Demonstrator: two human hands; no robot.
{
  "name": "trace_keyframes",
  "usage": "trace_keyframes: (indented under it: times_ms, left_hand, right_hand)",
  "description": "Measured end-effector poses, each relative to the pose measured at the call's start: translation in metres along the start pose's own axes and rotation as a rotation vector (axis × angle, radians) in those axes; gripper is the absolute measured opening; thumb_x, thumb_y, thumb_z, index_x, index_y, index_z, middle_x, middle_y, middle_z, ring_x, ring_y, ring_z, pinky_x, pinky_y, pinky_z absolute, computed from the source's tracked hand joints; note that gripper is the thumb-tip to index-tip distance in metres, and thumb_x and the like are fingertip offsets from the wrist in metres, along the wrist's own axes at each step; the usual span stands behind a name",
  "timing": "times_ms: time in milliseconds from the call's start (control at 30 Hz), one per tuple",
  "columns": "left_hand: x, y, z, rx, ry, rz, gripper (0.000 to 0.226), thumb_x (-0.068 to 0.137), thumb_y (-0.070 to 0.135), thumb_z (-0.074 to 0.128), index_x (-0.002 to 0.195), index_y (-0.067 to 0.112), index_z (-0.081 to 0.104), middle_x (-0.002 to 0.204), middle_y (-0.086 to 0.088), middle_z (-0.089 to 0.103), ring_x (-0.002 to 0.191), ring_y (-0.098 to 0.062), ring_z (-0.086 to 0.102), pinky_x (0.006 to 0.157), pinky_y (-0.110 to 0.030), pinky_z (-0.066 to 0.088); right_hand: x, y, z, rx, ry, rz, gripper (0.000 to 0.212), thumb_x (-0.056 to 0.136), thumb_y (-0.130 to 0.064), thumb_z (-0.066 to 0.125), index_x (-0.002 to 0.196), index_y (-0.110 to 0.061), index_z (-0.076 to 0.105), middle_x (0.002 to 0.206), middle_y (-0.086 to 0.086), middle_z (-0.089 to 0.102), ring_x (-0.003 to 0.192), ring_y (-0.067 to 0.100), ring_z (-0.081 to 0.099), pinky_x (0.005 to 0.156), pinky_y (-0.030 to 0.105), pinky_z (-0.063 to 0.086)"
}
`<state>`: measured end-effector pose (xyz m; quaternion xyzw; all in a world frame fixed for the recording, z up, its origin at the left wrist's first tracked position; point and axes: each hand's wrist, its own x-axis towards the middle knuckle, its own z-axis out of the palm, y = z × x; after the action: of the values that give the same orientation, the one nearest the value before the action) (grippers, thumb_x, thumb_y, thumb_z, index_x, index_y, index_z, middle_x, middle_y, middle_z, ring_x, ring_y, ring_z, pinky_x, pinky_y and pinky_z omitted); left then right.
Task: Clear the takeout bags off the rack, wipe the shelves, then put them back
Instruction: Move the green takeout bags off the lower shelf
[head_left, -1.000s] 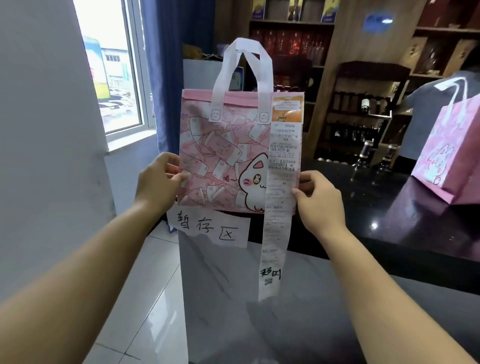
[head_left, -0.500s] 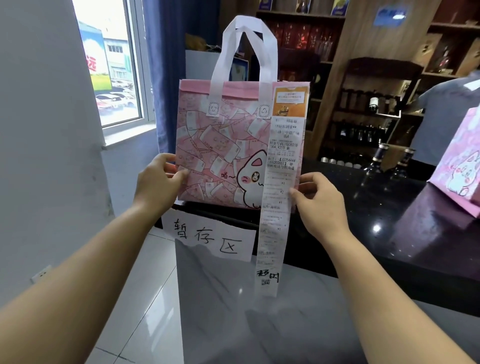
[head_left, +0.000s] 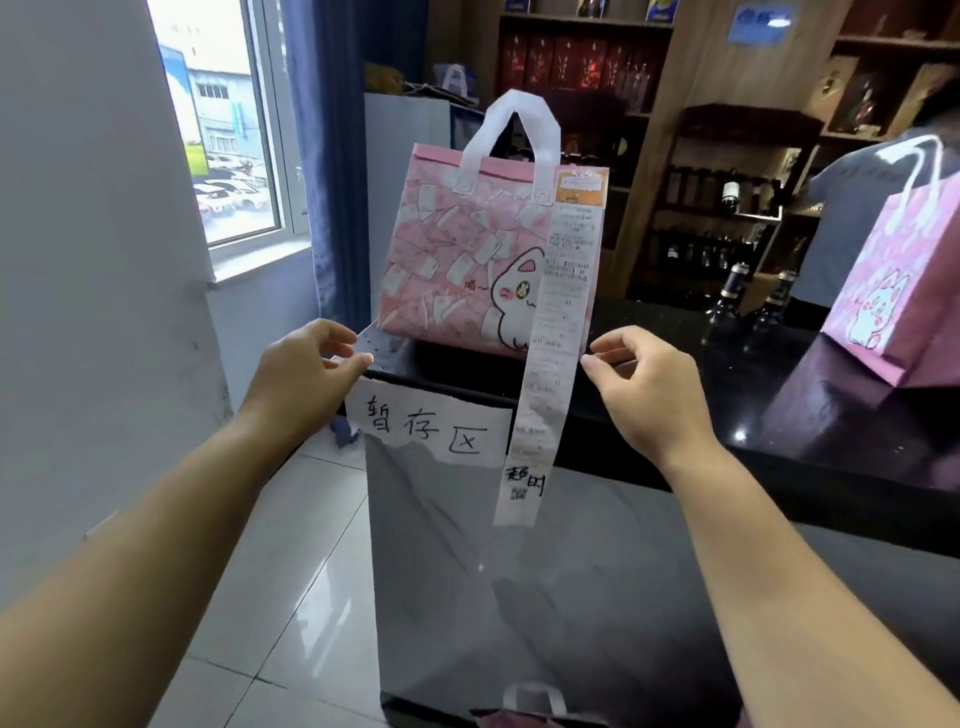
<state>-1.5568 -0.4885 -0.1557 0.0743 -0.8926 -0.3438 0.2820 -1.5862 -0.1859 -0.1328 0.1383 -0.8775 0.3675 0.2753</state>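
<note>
**Bag parked on the counter; wiping and return yet to come**

The black counter (head_left: 753, 374) carries the pink takeout bag (head_left: 457, 249), upright at its left end, close to the front edge. A second pink bag (head_left: 893, 301) stands further right, well apart. Clearing looks under way. No cloth or rack shows, so wiping and putting back seem wholly left.

The left hand (head_left: 306, 374) and right hand (head_left: 644, 395) hang just beside the bag's lower corners, fingers loosely curled, gripping nothing. Whether the right one brushes the receipt (head_left: 558, 312) I cannot tell.

A handwritten paper sign (head_left: 431, 426) is stuck below the counter's edge. The receipt trails from the bag's top right corner down past that edge. The bag shows a white cartoon cat, and its white handles (head_left: 511, 119) stand up.
</note>
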Motion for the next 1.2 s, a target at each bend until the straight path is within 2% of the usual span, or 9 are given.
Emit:
trace_keyframes:
  times_ms: [67,200,300,533,633,767,900,1067,1200]
  left_hand:
    - [-0.026,0.002,-0.014,0.033,-0.009,0.024,0.02,0.085,0.035,0.064,0.099,0.021,0.06,0.092,0.007,0.063,0.069,0.0,0.057,0.047,-0.007,0.035]
    - [-0.089,0.0,-0.047,0.123,-0.064,0.075,0.02,0.085,0.034,0.064,0.098,0.019,0.063,0.092,0.005,0.061,0.079,-0.012,0.06,0.06,-0.015,0.037]
    - [-0.137,-0.006,-0.074,0.199,-0.104,0.052,0.014,0.085,0.037,0.062,0.092,0.024,0.063,0.092,0.007,0.062,0.081,-0.012,0.062,0.065,-0.024,0.042]
    - [-0.244,-0.01,-0.14,0.386,-0.109,-0.029,0.019,0.087,0.043,0.055,0.092,0.026,0.062,0.093,0.009,0.062,0.082,-0.014,0.061,0.065,-0.028,0.049]
    - [-0.294,0.0,-0.165,0.439,-0.072,-0.095,0.019,0.087,0.043,0.055,0.093,0.026,0.063,0.088,0.013,0.061,0.08,-0.014,0.061,0.071,-0.033,0.053]
    - [-0.375,0.018,-0.19,0.454,0.008,-0.235,0.015,0.085,0.043,0.059,0.087,0.029,0.063,0.073,0.018,0.057,0.073,-0.009,0.061,0.068,-0.032,0.054]
    - [-0.463,0.042,-0.205,0.454,0.069,-0.426,0.011,0.084,0.044,0.06,0.082,0.033,0.062,0.076,0.011,0.065,0.072,-0.011,0.062,0.067,-0.035,0.055]
    - [-0.569,0.084,-0.23,0.525,0.111,-0.577,0.016,0.086,0.044,0.059,0.086,0.03,0.065,0.082,0.009,0.065,0.076,-0.012,0.061,0.07,-0.035,0.054]
    - [-0.654,0.116,-0.267,0.58,0.193,-0.682,0.018,0.086,0.046,0.057,0.085,0.029,0.064,0.083,0.011,0.065,0.076,-0.009,0.061,0.068,-0.034,0.054]
  right_hand:
    - [-0.02,-0.012,-0.005,-0.03,-0.049,-0.038,0.008,0.085,-0.028,0.065,0.09,-0.021,0.065,0.08,-0.012,0.065,0.071,0.002,0.059,0.061,0.022,0.049]
    - [-0.07,-0.039,-0.014,-0.094,-0.172,-0.078,0.011,0.085,-0.031,0.064,0.091,-0.022,0.065,0.077,-0.014,0.062,0.067,0.002,0.059,0.06,0.026,0.052]
    - [-0.108,-0.058,-0.015,-0.115,-0.271,-0.082,0.012,0.085,-0.034,0.063,0.09,-0.023,0.064,0.077,-0.013,0.063,0.07,0.007,0.061,0.066,0.034,0.054]
    - [-0.18,-0.099,-0.013,-0.187,-0.551,-0.199,0.019,0.085,-0.044,0.059,0.096,-0.029,0.061,0.084,-0.013,0.066,0.079,0.012,0.062,0.073,0.034,0.053]
    - [-0.206,-0.115,-0.018,-0.152,-0.603,-0.287,0.02,0.085,-0.046,0.06,0.096,-0.029,0.061,0.084,-0.013,0.067,0.078,0.011,0.062,0.072,0.033,0.053]
    - [-0.245,-0.131,-0.032,-0.082,-0.668,-0.437,0.023,0.086,-0.047,0.059,0.1,-0.028,0.062,0.088,-0.013,0.067,0.078,0.01,0.061,0.066,0.027,0.048]
    - [-0.29,-0.143,-0.055,0.002,-0.768,-0.548,0.023,0.085,-0.047,0.058,0.1,-0.03,0.061,0.089,-0.013,0.064,0.081,0.011,0.06,0.067,0.027,0.046]
    - [-0.35,-0.167,-0.086,0.104,-0.877,-0.664,0.023,0.084,-0.048,0.058,0.1,-0.031,0.061,0.088,-0.014,0.064,0.081,0.009,0.06,0.07,0.03,0.051]
    - [-0.405,-0.202,-0.107,0.197,-0.935,-0.78,0.02,0.084,-0.05,0.057,0.096,-0.034,0.059,0.084,-0.017,0.06,0.074,0.002,0.056,0.058,0.021,0.043]
